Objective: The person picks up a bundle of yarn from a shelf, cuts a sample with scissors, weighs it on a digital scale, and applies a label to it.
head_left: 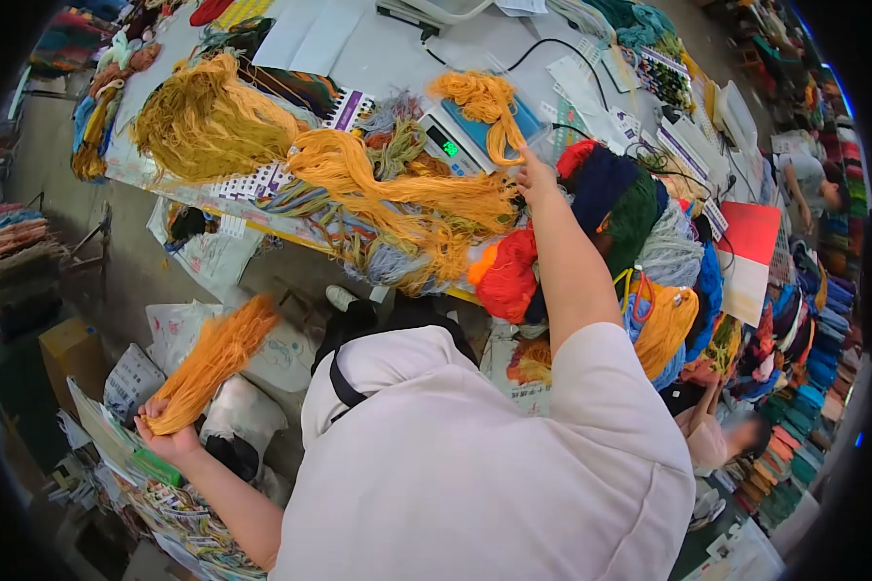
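An orange yarn bundle (218, 358) hangs from my left hand (170, 433), its fingers wrapped round one end, off to the left of my body. At the scale, my right hand (528, 177) pinches the lower end of a yellow-orange skein (480, 100). That skein lies over the blue plate of the scale (448, 142), whose green display is lit. Left of the scale, a long golden yarn (358, 184) stretches across the table beside a large olive-and-gold yarn pile (208, 121).
Red yarn (507, 279) and dark green yarn (632, 215) are heaped right of my right arm. A red and white sheet (748, 257) lies further right. Black cables cross the table (383, 68). A cardboard box (71, 353) stands at left. Two other people are at the right.
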